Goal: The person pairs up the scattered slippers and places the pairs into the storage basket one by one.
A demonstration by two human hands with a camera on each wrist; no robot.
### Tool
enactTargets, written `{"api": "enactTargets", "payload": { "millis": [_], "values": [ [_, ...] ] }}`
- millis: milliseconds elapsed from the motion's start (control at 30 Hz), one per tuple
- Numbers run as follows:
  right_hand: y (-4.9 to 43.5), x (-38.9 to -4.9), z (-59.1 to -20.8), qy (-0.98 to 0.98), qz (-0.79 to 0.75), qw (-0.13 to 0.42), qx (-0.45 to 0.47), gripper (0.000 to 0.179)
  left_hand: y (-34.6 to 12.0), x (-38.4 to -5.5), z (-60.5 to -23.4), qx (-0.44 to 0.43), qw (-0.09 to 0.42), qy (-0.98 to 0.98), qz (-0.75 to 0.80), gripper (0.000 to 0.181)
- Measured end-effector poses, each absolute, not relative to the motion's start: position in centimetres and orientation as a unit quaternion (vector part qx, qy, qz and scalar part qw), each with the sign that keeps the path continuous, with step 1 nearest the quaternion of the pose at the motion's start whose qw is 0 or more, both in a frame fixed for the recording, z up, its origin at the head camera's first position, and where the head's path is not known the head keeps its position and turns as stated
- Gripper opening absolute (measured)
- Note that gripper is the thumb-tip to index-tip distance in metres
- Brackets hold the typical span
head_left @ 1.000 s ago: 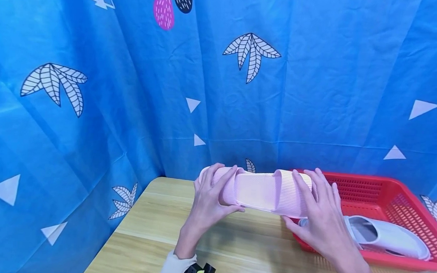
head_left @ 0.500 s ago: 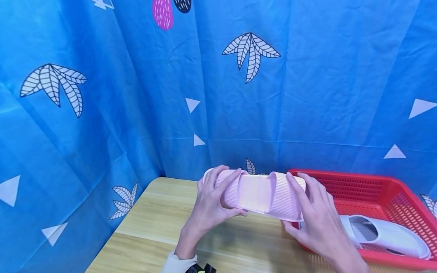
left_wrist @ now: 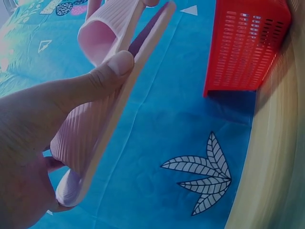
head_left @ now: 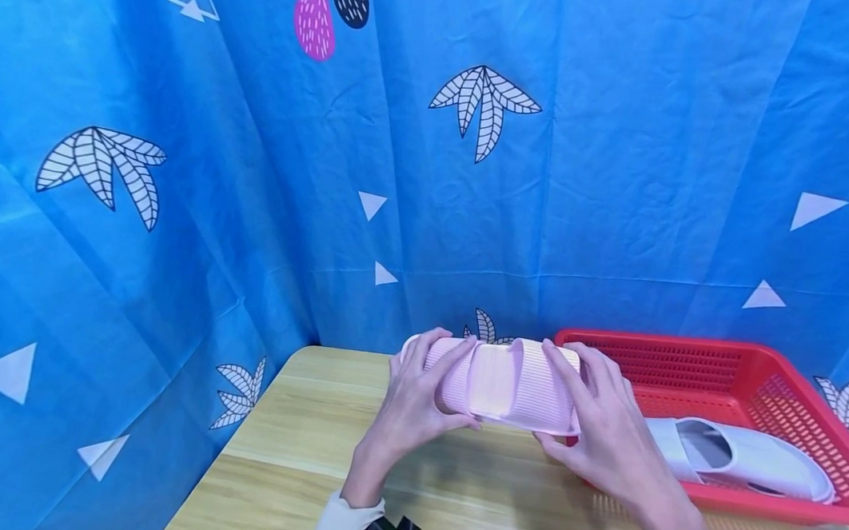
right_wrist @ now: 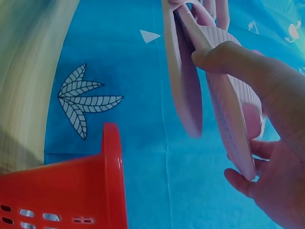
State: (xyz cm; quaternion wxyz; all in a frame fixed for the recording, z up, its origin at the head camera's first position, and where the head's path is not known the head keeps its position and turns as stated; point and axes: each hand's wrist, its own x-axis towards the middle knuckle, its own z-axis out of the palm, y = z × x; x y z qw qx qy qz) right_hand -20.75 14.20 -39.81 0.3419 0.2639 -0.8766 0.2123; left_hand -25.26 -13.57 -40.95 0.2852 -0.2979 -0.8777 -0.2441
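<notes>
Two pink slide slippers with ribbed straps are held above the table, overlapping, their toes pointing opposite ways. My left hand (head_left: pixel 417 397) grips the left slipper (left_wrist: pixel 78 143) around its strap, the thumb lying across it. My right hand (head_left: pixel 604 418) holds the right slipper (head_left: pixel 544 383) the same way, thumb on the sole side and fingers over the strap. In the right wrist view, the sole of the left slipper (right_wrist: pixel 183 90) runs behind the right one, with a narrow wedge-shaped gap between them. Much of both toes is hidden by the fingers.
A red perforated plastic basket (head_left: pixel 750 510) stands at the right of the wooden table (head_left: pixel 263 465). Inside it lies a pale closed-toe slipper (head_left: pixel 774 459). A blue patterned curtain (head_left: pixel 616 187) hangs behind and to the left of the table.
My right hand has moved left with its slipper and my left hand slightly right, so the two slippers overlap more and the bare insole between the straps has narrowed.
</notes>
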Motion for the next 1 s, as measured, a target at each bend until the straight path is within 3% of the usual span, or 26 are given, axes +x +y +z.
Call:
{"api": "enactTargets", "payload": {
  "millis": [400,633,1000],
  "values": [
    [14.22,-20.96,-40.14,-0.868,0.214,0.351,0.279,0.126,-13.55,-25.26,-41.11,-0.319,0.26,-0.88,-0.236,0.113],
    [14.33,-20.66,-40.03,-0.879,0.212,0.322,0.279,0.132,-13.79,-25.44,-41.1,-0.318,0.252,-0.884,-0.233,0.106],
    [14.3,-20.93,-40.16,-0.864,0.217,0.328,0.315,0.125,-13.67,-25.1,-40.86,-0.318,0.258,-0.887,-0.212,0.106]
  ]
}}
